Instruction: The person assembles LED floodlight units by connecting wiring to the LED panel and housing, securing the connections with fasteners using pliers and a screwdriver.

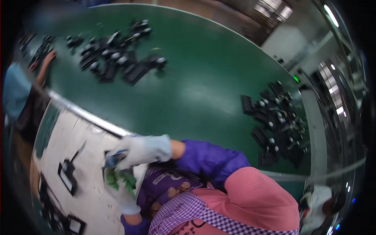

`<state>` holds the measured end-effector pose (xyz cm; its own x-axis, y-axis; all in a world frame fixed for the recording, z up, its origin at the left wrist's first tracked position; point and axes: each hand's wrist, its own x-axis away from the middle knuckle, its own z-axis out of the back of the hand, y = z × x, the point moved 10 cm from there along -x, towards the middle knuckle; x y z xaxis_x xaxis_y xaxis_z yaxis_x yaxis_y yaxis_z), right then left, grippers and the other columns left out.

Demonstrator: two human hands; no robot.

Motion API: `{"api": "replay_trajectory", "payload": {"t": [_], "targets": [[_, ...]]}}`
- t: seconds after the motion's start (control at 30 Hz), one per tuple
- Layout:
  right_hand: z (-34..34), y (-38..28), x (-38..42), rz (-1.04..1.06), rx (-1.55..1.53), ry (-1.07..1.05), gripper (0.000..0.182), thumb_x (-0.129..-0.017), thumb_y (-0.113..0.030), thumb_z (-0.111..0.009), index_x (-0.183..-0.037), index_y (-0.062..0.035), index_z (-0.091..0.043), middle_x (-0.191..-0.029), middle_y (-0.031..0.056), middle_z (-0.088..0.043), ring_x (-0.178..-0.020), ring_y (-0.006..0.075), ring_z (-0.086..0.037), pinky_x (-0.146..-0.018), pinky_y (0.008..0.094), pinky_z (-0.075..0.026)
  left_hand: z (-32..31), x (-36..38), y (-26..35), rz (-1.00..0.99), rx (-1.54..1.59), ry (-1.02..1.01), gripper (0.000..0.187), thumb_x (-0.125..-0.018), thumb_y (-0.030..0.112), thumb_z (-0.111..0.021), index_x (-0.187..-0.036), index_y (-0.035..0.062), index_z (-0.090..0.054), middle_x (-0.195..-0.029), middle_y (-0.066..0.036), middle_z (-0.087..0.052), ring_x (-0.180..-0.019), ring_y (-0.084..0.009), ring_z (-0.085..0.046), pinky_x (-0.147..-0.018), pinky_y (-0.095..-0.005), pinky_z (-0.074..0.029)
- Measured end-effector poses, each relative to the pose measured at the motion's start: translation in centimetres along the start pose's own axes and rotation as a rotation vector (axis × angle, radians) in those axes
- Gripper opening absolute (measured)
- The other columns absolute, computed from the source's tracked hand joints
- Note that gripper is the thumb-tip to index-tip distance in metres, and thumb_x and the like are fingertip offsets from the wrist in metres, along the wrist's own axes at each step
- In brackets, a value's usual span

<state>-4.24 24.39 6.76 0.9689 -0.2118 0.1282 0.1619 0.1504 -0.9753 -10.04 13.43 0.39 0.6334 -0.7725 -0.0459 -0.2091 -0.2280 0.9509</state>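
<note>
My right hand [135,152], in a white knitted glove, is closed around a small blue object [113,158]; blur hides its exact kind. Just below it, my left hand [122,188] wears a pale glove with green over the fingers, which are curled. A dark part shows between the two hands, but what the left fingers hold is hidden. Both hands are over the pale work board [90,137]. To their left on this board lies a black rectangular frame with a white panel [67,176] and a thin stem.
Beyond a metal edge stretches a green table [196,78]. Black parts with cables form one pile [117,58] at its far left and another [278,121] at right. More black frames [74,225] lie at lower left. A co-worker's hand [49,56] reaches over parts at upper left.
</note>
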Motion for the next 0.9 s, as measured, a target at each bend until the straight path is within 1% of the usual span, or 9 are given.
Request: {"api": "replay_trajectory", "payload": {"t": [0.03,0.13,0.23,0.43,0.47,0.6,0.7,0.73,0.9], "targets": [[-0.1,-0.3,-0.4,0.055,-0.112,0.020,0.030,-0.077,-0.018,-0.070,-0.100,0.0000,-0.067,-0.079,0.0045,-0.067,-0.068,0.0098,-0.054,-0.063,0.0277,-0.048,0.7,-0.1,-0.6,-0.020,0.044,-0.057,0.042,-0.092,0.016,-0.059,-0.127,-0.0038,-0.048,-0.103,-0.008,-0.061,-0.090,-0.0157,-0.061,-0.079,-0.0287,-0.050],[-0.4,-1.1,-0.8,0.100,-0.230,0.074,0.026,-0.078,-0.019,-0.068,-0.088,0.0051,-0.064,-0.070,0.0045,-0.063,-0.065,0.0106,-0.053,-0.059,0.0290,-0.047,0.6,-0.4,-0.5,-0.042,0.056,-0.162,0.046,-0.093,0.022,-0.058,-0.129,-0.0044,-0.046,-0.112,-0.010,-0.058,-0.099,-0.0177,-0.059,-0.087,-0.0312,-0.048],[-0.7,-0.8,-0.4,0.035,-0.299,0.233,0.025,-0.081,-0.020,-0.065,-0.083,0.0053,-0.062,-0.068,0.0055,-0.060,-0.064,0.0114,-0.051,-0.060,0.0296,-0.046,2.8,-0.5,-2.2,0.039,-0.030,-0.002,0.051,-0.095,0.027,-0.055,-0.133,-0.0042,-0.041,-0.120,-0.012,-0.053,-0.103,-0.0182,-0.056,-0.087,-0.0311,-0.048],[-1.1,-0.6,1.1,-0.073,-0.399,0.289,0.029,-0.086,-0.018,-0.062,-0.109,-0.0010,-0.058,-0.082,0.0037,-0.062,-0.071,0.0091,-0.052,-0.062,0.0270,-0.048,1.9,0.2,-0.6,0.014,-0.119,0.104,0.053,-0.093,0.019,-0.060,-0.136,-0.0035,-0.040,-0.125,-0.011,-0.051,-0.103,-0.0186,-0.054,-0.086,-0.0301,-0.047],[-0.8,-0.8,1.4,-0.025,-0.393,0.344,0.016,-0.087,-0.017,-0.062,-0.095,-0.0033,-0.062,-0.073,0.0001,-0.061,-0.064,0.0071,-0.050,-0.055,0.0244,-0.044,2.8,0.2,-0.8,-0.081,-0.180,0.120,0.057,-0.091,0.023,-0.061,-0.135,-0.0058,-0.040,-0.125,-0.014,-0.052,-0.106,-0.0215,-0.054,-0.088,-0.0318,-0.046],[-0.6,0.0,0.7,-0.022,-0.121,0.396,0.022,-0.085,-0.023,-0.058,-0.087,-0.0014,-0.061,-0.069,0.0043,-0.057,-0.063,0.0142,-0.052,-0.060,0.0295,-0.047,2.1,0.4,-0.5,-0.166,-0.363,0.056,0.055,-0.092,0.021,-0.058,-0.135,-0.0076,-0.040,-0.128,-0.016,-0.051,-0.112,-0.0234,-0.053,-0.094,-0.0331,-0.044],[-1.8,2.0,1.0,-0.290,-0.589,0.316,0.029,-0.086,-0.030,-0.058,-0.078,-0.0021,-0.061,-0.065,0.0060,-0.059,-0.056,0.0169,-0.052,-0.055,0.0336,-0.046,1.5,0.9,0.0,-0.240,-0.489,0.025,0.058,-0.093,0.026,-0.055,-0.135,-0.0101,-0.039,-0.129,-0.019,-0.051,-0.113,-0.0254,-0.053,-0.096,-0.0354,-0.042],[-2.0,4.4,-1.4,-0.155,-0.345,0.279,0.030,-0.084,-0.031,-0.058,-0.078,-0.0025,-0.062,-0.067,0.0074,-0.059,-0.056,0.0181,-0.054,-0.054,0.0357,-0.046,1.1,0.9,0.3,-0.264,-0.551,0.009,0.058,-0.094,0.030,-0.052,-0.135,-0.0104,-0.038,-0.129,-0.021,-0.051,-0.112,-0.0277,-0.053,-0.097,-0.0366,-0.042],[-0.7,2.2,0.2,-0.313,-0.195,0.282,0.027,-0.083,-0.028,-0.055,-0.084,-0.0024,-0.064,-0.070,0.0096,-0.062,-0.061,0.0206,-0.057,-0.059,0.0367,-0.048,1.6,1.8,-1.0,-0.403,-0.686,0.102,0.058,-0.097,0.034,-0.049,-0.134,-0.0103,-0.038,-0.131,-0.022,-0.048,-0.116,-0.0304,-0.050,-0.100,-0.0382,-0.038]]}}
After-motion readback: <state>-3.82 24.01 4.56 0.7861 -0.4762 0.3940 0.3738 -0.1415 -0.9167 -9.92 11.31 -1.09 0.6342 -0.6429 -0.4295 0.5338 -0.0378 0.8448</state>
